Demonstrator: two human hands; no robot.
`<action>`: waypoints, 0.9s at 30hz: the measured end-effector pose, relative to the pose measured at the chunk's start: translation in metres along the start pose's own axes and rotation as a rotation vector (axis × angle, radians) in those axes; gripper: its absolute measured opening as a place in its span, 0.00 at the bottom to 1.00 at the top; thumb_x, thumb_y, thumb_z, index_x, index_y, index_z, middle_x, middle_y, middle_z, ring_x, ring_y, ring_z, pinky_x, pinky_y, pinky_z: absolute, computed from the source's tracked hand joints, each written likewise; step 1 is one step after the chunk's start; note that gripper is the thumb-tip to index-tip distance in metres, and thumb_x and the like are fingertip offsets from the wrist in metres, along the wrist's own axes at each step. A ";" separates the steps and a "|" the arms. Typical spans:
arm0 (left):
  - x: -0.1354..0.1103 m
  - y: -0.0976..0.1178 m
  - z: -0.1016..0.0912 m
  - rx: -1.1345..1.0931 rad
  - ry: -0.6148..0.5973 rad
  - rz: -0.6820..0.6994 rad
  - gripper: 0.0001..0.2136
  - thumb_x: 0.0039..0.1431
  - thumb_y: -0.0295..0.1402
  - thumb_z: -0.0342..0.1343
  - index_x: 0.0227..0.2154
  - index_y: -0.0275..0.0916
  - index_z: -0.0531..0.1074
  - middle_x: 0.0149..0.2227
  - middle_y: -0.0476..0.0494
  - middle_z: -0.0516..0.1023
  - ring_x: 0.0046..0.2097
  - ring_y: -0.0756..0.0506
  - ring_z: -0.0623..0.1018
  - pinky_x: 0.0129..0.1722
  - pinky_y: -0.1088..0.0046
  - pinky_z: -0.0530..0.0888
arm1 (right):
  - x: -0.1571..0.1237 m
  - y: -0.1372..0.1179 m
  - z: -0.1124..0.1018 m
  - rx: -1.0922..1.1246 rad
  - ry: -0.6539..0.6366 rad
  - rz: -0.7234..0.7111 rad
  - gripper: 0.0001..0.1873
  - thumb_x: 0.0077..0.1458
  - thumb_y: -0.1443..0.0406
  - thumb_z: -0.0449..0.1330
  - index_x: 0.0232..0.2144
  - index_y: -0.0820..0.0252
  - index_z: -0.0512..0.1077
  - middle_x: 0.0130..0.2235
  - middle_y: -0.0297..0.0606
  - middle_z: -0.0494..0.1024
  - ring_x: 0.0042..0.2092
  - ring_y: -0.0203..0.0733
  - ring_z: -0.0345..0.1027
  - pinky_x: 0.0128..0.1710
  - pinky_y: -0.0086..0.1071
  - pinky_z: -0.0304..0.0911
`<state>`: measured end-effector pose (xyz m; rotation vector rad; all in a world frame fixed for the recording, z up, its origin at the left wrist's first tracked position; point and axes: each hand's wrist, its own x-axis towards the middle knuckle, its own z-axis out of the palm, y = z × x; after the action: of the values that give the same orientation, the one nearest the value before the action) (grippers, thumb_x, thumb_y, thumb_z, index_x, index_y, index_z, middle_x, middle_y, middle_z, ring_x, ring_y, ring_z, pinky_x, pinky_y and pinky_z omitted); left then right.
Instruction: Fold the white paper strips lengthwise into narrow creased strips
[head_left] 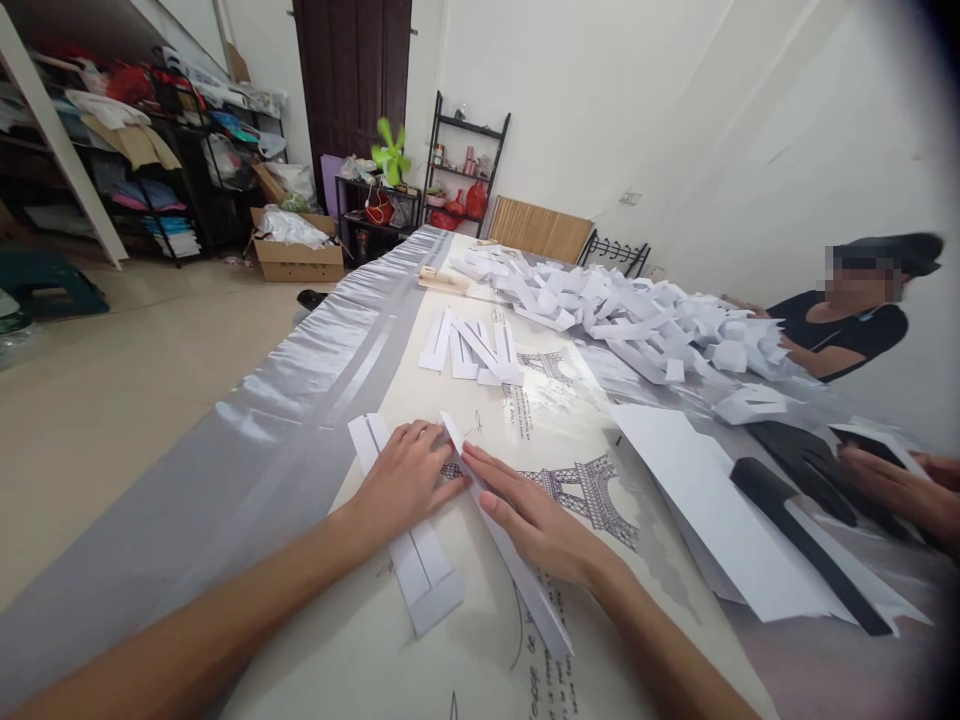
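My left hand (409,475) lies palm down across a white folded paper strip (426,575), its fingers slightly bent and the thumb apart, pointing right. The strip's ends stick out above and below the hand. Beside it, my right hand (529,510) rests with outstretched fingers along a narrower folded paper strip (536,595) standing at a slant. The left thumb reaches close to this narrow strip; whether it touches cannot be made out. Farther up the table is a small group of folded paper strips (472,350).
A large heap of folded white papers (637,310) spreads over the table's far right. Flat white sheets (697,510) lie at the right with a black-handled tool (806,540) on them. Across the table sits a person in a dark cap (855,320); near the right edge, a hand holds a phone (874,445).
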<state>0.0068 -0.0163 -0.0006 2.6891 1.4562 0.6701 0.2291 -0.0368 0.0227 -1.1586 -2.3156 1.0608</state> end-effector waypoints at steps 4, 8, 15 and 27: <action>0.000 -0.006 0.003 0.027 0.023 0.011 0.13 0.69 0.44 0.53 0.43 0.39 0.73 0.46 0.39 0.77 0.51 0.37 0.74 0.55 0.55 0.69 | 0.001 0.004 0.004 -0.092 0.021 -0.006 0.30 0.71 0.48 0.46 0.71 0.42 0.53 0.73 0.28 0.50 0.74 0.48 0.41 0.72 0.54 0.44; 0.001 -0.007 0.000 0.031 0.056 -0.015 0.15 0.68 0.45 0.53 0.44 0.37 0.70 0.47 0.36 0.77 0.51 0.36 0.75 0.52 0.55 0.72 | 0.003 0.008 0.008 -0.189 0.036 -0.037 0.31 0.71 0.48 0.48 0.70 0.48 0.55 0.73 0.31 0.51 0.73 0.48 0.43 0.72 0.50 0.46; -0.002 -0.002 0.011 0.096 0.052 0.136 0.20 0.72 0.32 0.43 0.60 0.27 0.63 0.63 0.25 0.68 0.66 0.35 0.68 0.63 0.55 0.67 | 0.004 0.009 0.011 -0.241 0.043 -0.081 0.32 0.71 0.49 0.48 0.71 0.52 0.55 0.73 0.35 0.52 0.73 0.48 0.43 0.72 0.52 0.47; -0.003 -0.006 0.021 0.136 0.030 0.159 0.21 0.72 0.31 0.41 0.59 0.24 0.66 0.61 0.24 0.71 0.65 0.34 0.68 0.63 0.53 0.65 | 0.005 0.010 0.014 -0.280 0.046 -0.106 0.32 0.71 0.49 0.48 0.71 0.53 0.54 0.72 0.35 0.53 0.73 0.47 0.43 0.72 0.50 0.47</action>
<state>0.0082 -0.0108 -0.0217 2.9360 1.3516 0.6431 0.2234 -0.0354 0.0063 -1.1278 -2.5159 0.6814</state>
